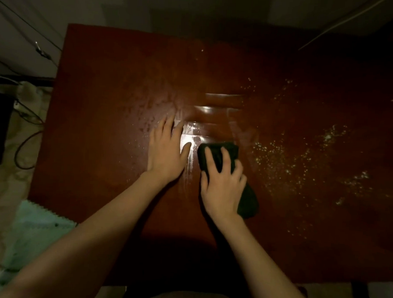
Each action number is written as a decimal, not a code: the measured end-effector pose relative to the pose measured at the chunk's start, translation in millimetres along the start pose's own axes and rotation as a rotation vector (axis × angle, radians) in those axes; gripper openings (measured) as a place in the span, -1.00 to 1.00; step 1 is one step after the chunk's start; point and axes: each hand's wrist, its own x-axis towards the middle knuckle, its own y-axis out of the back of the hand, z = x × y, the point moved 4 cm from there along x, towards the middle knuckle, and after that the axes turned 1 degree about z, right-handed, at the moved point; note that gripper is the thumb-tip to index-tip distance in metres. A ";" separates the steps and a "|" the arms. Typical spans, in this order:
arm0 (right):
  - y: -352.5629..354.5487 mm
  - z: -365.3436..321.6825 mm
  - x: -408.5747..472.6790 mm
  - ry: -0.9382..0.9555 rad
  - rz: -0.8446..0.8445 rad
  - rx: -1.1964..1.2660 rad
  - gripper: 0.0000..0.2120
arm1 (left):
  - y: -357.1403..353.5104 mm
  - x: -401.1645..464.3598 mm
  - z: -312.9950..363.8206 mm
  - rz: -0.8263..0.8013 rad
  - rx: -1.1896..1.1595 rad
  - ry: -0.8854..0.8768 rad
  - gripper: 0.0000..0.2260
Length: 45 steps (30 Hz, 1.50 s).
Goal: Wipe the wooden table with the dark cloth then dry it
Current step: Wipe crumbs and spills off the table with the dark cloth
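Right hand (222, 186) pressed down on the bunched dark green cloth (226, 170), fingers curled over its top — cloth flat on the reddish-brown wooden table (103, 99). Left hand (167, 149), fingers straight, braced just left of the grip. Pale speckled residue (303, 158) lay right of the grip and beyond — best taken in overlapping strokes under even pressure.

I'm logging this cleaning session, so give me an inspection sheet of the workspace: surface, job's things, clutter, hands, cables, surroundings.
Surface: wooden table, wet smears at the centre, pale specks scattered across the right part.
Job's things: dark cloth bunched on the table near the centre; no separate drying cloth identified.
Clutter: nothing seen on the table besides the cloth.
Hands: left hand flat on the table; right hand presses on the cloth, fingers curled over it.
Cables: dark cables on the floor to the left.
Surroundings: pale green fabric at the lower left; dim room.
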 end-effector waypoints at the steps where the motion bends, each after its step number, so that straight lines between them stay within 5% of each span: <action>1: 0.2 0.0 -1.8 -0.013 -0.008 -0.009 -0.37 | 1.3 8.8 -1.2 0.001 0.004 -0.009 -0.51; 10: -1.0 -4.2 157.3 -0.007 -0.068 -0.003 -0.47 | -1.3 72.2 -36.7 -0.001 0.119 0.038 -0.47; 20: -3.4 -6.3 64.8 0.120 0.010 -0.024 -0.37 | -5.9 82.7 -34.0 -0.012 0.163 0.054 -0.47; 30: -6.2 -20.6 259.5 0.138 -0.068 -0.047 -0.48 | -12.0 84.8 -36.5 -0.043 0.218 0.069 -0.42; 39: -7.6 -30.0 160.6 0.409 -0.048 -0.052 -0.47 | -12.0 85.5 -37.0 -0.056 0.183 0.068 -0.44; 42: -9.0 -36.7 204.7 0.464 -0.061 -0.046 -0.48 | -13.0 85.5 -37.1 -0.063 0.159 0.070 -0.44; 45: -9.4 -39.4 280.8 0.319 -0.078 -0.064 -0.47 | -12.9 85.4 -36.9 -0.063 0.169 0.064 -0.44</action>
